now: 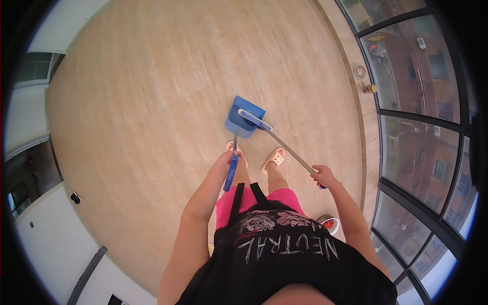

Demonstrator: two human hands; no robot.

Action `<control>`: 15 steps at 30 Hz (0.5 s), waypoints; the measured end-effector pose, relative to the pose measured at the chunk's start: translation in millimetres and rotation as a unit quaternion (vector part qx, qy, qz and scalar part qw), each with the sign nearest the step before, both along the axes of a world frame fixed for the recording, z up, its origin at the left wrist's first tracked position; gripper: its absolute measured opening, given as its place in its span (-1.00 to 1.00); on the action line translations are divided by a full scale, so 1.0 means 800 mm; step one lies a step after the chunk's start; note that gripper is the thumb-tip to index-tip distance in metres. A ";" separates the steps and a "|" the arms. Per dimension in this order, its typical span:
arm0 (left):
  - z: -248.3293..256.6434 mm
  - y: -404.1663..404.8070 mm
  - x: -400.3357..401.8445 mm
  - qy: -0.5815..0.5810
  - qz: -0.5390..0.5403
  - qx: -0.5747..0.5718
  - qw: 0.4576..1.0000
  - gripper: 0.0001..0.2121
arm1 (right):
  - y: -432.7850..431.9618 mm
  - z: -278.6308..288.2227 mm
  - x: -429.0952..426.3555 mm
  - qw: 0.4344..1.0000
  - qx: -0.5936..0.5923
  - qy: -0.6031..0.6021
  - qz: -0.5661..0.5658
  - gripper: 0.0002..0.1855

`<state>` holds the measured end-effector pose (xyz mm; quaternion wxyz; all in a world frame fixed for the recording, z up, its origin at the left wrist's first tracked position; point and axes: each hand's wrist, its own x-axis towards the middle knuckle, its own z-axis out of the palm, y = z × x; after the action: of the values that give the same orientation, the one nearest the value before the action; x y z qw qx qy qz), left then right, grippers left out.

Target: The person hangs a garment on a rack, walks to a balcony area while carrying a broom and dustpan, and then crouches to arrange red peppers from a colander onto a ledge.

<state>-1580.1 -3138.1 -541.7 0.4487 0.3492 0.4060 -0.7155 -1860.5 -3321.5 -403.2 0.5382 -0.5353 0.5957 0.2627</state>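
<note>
My left hand (233, 155) grips the blue handle of a long-handled dustpan (238, 124). The blue pan lies in front of my feet, its straight lip turned away from me. In my right hand (323, 177) is the pole of a broom (291, 151), held near its blue-tipped end. The broom head (254, 119), blue and white, crosses over the pan, with one end past the pan's right side. Whether its bristles touch the pan I cannot tell. Any sweepings inside the pan are too small to make out.
Light wood-look floor (152, 95) spreads around me. My cream clogs (275, 160) stand just behind the pan. A white bowl (334, 225) with red contents sits by my right side. On the window ledge at right are a strainer (360, 71) and a jar (368, 89). Dark shoes (76, 198) lie by the left wall.
</note>
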 end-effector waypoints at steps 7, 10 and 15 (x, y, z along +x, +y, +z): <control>0.055 0.049 0.044 -0.062 -0.040 -0.080 0.994 -0.94 | 0.050 0.073 -0.006 0.988 -0.001 0.005 -0.152 -0.75; 0.086 0.092 0.077 -0.049 0.015 -0.080 0.995 -0.89 | 0.034 0.071 0.047 0.949 0.104 -0.073 -0.289 -0.93; 0.130 0.158 0.117 -0.012 0.207 -0.079 0.975 -0.90 | -0.006 0.063 0.135 0.771 0.315 -0.150 -0.532 -0.84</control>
<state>-1486.2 -3011.6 -438.1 0.6183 0.2294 0.4065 -0.6323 -1752.7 -3326.0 -352.8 0.8128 0.0345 0.5810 0.0238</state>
